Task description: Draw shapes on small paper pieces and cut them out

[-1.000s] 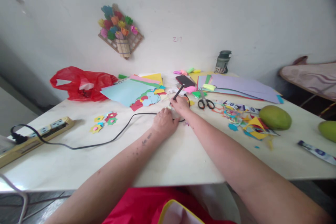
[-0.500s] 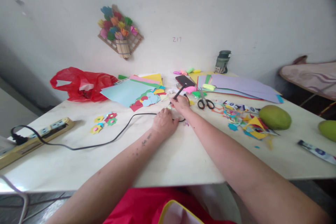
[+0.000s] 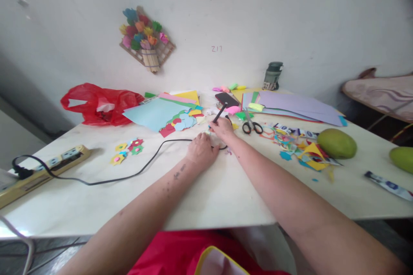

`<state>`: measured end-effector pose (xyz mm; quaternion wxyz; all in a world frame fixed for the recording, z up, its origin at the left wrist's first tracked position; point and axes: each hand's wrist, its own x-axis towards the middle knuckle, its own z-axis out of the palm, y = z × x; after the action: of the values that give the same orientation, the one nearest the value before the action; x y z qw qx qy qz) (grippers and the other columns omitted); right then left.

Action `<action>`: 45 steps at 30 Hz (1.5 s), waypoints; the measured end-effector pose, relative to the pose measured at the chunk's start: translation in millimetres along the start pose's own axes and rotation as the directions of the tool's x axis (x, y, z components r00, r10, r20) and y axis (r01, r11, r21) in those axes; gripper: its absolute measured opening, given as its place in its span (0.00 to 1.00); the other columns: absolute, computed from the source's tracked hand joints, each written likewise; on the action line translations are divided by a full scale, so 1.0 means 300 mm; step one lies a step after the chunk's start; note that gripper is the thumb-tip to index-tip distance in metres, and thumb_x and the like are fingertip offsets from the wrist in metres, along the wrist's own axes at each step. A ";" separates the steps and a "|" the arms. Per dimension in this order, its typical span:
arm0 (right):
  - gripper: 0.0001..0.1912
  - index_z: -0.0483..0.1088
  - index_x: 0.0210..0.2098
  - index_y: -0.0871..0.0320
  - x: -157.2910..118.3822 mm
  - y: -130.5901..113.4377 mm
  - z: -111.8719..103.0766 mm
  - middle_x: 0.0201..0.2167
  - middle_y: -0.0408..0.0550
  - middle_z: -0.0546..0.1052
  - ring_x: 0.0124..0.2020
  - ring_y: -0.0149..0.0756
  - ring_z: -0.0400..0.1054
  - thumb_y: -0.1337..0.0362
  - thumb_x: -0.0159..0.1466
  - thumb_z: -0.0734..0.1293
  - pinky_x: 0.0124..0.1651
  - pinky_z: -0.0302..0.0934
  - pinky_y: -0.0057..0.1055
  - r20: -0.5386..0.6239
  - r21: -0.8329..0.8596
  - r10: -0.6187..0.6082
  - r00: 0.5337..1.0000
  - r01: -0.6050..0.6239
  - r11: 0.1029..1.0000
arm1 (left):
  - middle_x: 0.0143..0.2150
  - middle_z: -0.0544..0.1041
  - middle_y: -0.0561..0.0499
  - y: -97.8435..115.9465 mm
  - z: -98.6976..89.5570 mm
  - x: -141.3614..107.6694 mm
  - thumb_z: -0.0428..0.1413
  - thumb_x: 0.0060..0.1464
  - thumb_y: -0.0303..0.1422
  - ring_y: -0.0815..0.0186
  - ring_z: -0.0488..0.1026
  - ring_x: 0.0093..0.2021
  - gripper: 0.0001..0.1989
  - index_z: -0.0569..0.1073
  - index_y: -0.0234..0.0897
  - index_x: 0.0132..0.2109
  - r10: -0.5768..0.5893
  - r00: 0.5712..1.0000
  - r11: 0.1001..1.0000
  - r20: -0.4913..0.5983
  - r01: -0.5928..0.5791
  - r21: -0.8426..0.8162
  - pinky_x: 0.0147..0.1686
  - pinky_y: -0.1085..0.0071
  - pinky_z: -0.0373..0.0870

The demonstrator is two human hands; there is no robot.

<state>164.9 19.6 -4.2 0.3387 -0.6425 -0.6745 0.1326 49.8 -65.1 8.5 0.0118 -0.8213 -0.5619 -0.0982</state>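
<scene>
My right hand (image 3: 222, 129): closed round a black pen (image 3: 220, 111), tilted, centre of frame. My left hand (image 3: 201, 148): laid on the surface (image 3: 213, 197), just beside; whether gripping, I cannot tell. Cord (image 3: 112, 180): leading to it from frame left. Scissors (image 3: 250, 122): right of centre.

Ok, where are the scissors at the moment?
In the head view, the scissors lie on the table to the right of the right hand, between it and the colourful paper scraps.
</scene>
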 end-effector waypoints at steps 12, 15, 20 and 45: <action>0.15 0.74 0.39 0.56 -0.006 -0.002 0.003 0.35 0.48 0.79 0.40 0.36 0.72 0.56 0.62 0.60 0.42 0.61 0.27 -0.005 -0.025 0.005 1.000 -0.005 1.000 | 0.48 0.70 0.38 0.001 0.001 0.004 0.43 0.58 0.42 0.54 0.66 0.53 0.21 0.68 0.30 0.48 -0.006 1.000 1.000 0.007 0.006 0.002 0.50 0.62 0.62; 0.14 0.74 0.39 0.56 -0.006 -0.001 0.004 0.35 0.48 0.79 0.40 0.36 0.72 0.57 0.62 0.60 0.41 0.61 0.27 -0.005 -0.023 0.002 1.000 -0.002 1.000 | 0.48 0.70 0.38 0.002 -0.001 0.003 0.43 0.58 0.42 0.54 0.66 0.53 0.21 0.68 0.30 0.48 -0.009 1.000 1.000 0.004 0.009 0.002 0.50 0.63 0.62; 0.14 0.74 0.38 0.56 -0.008 -0.006 0.000 0.35 0.47 0.79 0.40 0.36 0.72 0.56 0.62 0.60 0.41 0.61 0.27 0.001 -0.021 0.007 1.000 -0.007 1.000 | 0.48 0.70 0.39 0.003 -0.005 0.001 0.43 0.58 0.43 0.54 0.66 0.52 0.21 0.69 0.31 0.47 -0.013 1.000 1.000 0.012 0.013 0.004 0.50 0.64 0.62; 0.14 0.74 0.40 0.54 -0.013 -0.018 -0.012 0.36 0.47 0.79 0.43 0.37 0.72 0.57 0.62 0.60 0.45 0.61 0.27 -0.007 -0.083 0.021 1.000 -0.022 0.996 | 0.49 0.70 0.38 0.004 -0.007 0.002 0.43 0.58 0.42 0.54 0.66 0.53 0.21 0.69 0.31 0.48 -0.005 1.000 1.000 0.014 0.004 0.012 0.51 0.63 0.62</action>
<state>162.8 14.0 0.8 0.3120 -0.6637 -0.6715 0.1062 50.8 -65.2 10.8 0.0125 -0.8206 -0.5644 -0.0891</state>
